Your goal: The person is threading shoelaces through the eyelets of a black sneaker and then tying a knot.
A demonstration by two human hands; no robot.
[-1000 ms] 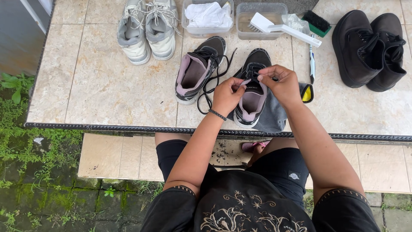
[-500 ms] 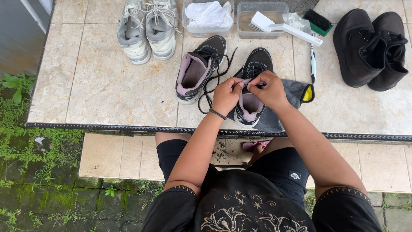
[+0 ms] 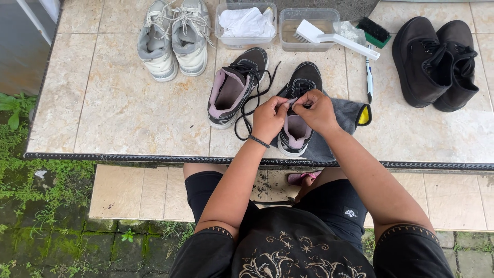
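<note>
Since a second ago our right hand (image 3: 318,110) has drawn in from beside the shoe to meet our left hand (image 3: 268,118) over the black sneaker with a pink lining (image 3: 297,128). Both hands now pinch its lace above the tongue, fingertips touching. That sneaker stands on a grey cloth (image 3: 343,110) at the near edge of the beige tiled table (image 3: 113,108); its unlaced partner sneaker (image 3: 234,87) lies just to the left. Behind them we see two clear plastic tubs: the left tub (image 3: 246,40) holds crumpled white cloth, the right tub (image 3: 309,45) holds cloudy water, with a white scrubbing brush (image 3: 329,36) resting across its rim.
</note>
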